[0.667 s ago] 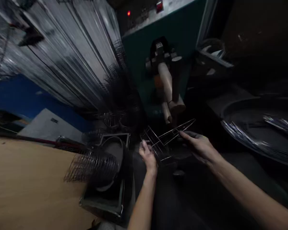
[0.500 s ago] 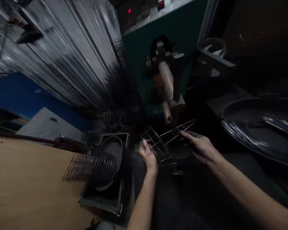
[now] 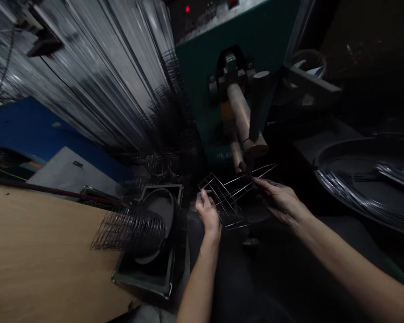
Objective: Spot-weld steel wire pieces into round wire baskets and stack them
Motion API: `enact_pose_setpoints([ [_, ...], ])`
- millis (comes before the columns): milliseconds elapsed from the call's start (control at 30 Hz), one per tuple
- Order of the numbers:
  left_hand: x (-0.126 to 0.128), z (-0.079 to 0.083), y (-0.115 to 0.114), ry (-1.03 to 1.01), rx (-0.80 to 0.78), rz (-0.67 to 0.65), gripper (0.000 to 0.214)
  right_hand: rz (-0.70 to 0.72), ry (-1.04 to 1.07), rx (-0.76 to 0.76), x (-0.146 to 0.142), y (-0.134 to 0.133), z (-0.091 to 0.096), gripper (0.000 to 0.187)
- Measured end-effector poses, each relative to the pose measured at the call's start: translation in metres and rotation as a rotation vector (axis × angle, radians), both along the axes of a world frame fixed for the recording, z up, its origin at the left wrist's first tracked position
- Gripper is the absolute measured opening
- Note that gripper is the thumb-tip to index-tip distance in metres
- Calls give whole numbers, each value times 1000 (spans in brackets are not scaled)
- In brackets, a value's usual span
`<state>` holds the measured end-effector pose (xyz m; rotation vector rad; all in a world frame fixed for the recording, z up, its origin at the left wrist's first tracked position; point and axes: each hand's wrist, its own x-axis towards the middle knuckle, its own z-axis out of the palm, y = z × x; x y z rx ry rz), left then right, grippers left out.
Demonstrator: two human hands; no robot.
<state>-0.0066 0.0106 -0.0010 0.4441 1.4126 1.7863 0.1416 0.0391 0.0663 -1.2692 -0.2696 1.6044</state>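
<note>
My left hand (image 3: 208,213) is closed on the left side of a thin metal wire frame (image 3: 226,196) with crossing bars. My right hand (image 3: 284,199) pinches a narrow bent wire piece (image 3: 267,168) that reaches across to the frame. Whether the two wire parts are joined cannot be made out. Just above them are the copper-coloured arms (image 3: 244,116) of a green spot welder (image 3: 202,67). The lower arm's tip sits right by the wires, and dark shadow hides the contact there.
To the left, a stack of wire frames (image 3: 128,229) leans out of a black bucket (image 3: 171,215) in a metal crate (image 3: 170,273), next to a wooden board (image 3: 47,255). At right a round dark basin (image 3: 326,154) holds many loose wires (image 3: 350,197). More wire goods (image 3: 168,103) pile up behind.
The view has shifted slightly, so the welder appears a little lower and further right. The wire frame and bent piece are at the lower arm's tip, still in both hands.
</note>
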Motion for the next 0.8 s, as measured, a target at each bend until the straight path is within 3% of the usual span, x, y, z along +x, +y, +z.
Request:
enact_pose_setpoints([
  [233,0,0,0,-95,-21,11,44,0,27,-12,0,0,4,13],
  [467,-2,4,11,-115,25,39,41,-42,3,-17,19,-17,-7,4],
  [700,-5,13,18,-100,15,79,34,-36,10,-33,26,-20,-7,12],
  [800,0,14,18,-86,2,73,33,23,-169,-57,39,-41,-9,14],
])
